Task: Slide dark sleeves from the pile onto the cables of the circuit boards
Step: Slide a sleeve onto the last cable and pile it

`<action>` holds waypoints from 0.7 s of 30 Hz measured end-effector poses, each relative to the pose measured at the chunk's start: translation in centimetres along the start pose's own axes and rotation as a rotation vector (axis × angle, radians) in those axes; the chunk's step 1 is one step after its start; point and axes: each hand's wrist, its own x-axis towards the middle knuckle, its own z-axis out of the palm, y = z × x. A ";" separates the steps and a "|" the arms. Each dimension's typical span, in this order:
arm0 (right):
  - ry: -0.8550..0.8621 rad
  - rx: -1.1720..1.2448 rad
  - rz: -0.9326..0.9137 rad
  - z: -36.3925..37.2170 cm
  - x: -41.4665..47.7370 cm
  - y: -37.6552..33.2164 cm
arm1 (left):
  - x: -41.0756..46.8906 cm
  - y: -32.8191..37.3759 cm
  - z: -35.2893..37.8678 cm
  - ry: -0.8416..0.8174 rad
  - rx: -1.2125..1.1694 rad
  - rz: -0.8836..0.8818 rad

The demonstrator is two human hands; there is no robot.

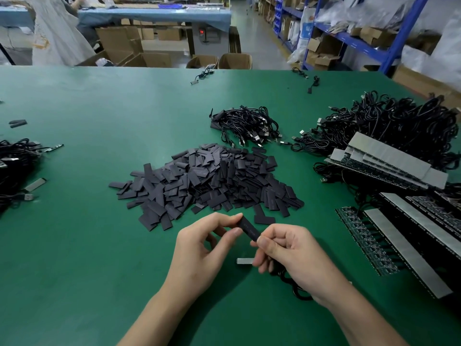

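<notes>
Threading step: my left grip (199, 248) and right grip (296, 253) pinch one dark sleeve (248, 227) by its ends, near the pile (212, 178) — next, I judge, align its mouth with the cable (295, 289) under my right grip.

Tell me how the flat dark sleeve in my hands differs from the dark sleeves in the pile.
The flat dark sleeve is held above the green table, pinched by the left hand and right hand; the pile of dark sleeves rests on it, untouched. The held sleeve is alone; the pile's sleeves overlap at many angles. Both look dark and rectangular.
</notes>
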 end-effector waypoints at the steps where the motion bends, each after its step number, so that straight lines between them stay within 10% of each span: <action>1: -0.002 0.003 0.001 0.0 0.0 0.0 | 0.0 0.0 0.0 0.001 0.018 0.012; 11: 0.002 -0.076 -0.082 0.3 0.0 0.2 | 0.0 0.9 1.0 0.053 -0.348 -0.186; 21: 0.085 -0.733 -0.187 -1.0 -0.1 0.5 | 1.1 0.1 -0.9 0.290 -0.719 -0.357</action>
